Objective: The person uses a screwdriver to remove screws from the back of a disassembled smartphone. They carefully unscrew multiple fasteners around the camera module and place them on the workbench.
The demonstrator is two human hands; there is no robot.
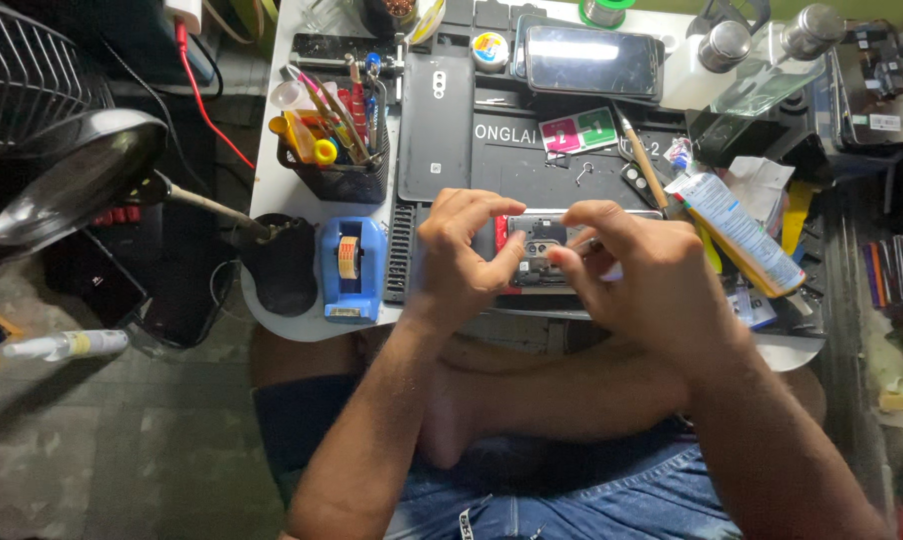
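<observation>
An opened phone (pixel 538 250) with its back cover off lies on the dark work mat (pixel 532 160) at the near edge of the desk. My left hand (pixel 462 255) rests on the phone's left side, thumb and forefinger pinching at its inner parts. My right hand (pixel 647 275) covers the phone's right side and grips a thin tool whose tip points at the phone's middle; most of the tool is hidden by the fingers.
A black phone back cover (pixel 437 125) and a second phone (pixel 592 62) lie farther back. A pen holder full of tools (pixel 337 150), a blue tape dispenser (pixel 350 265), a magnifier lamp (pixel 77 175), a glue tube (pixel 742 230) and a brush (pixel 644 160) surround the mat.
</observation>
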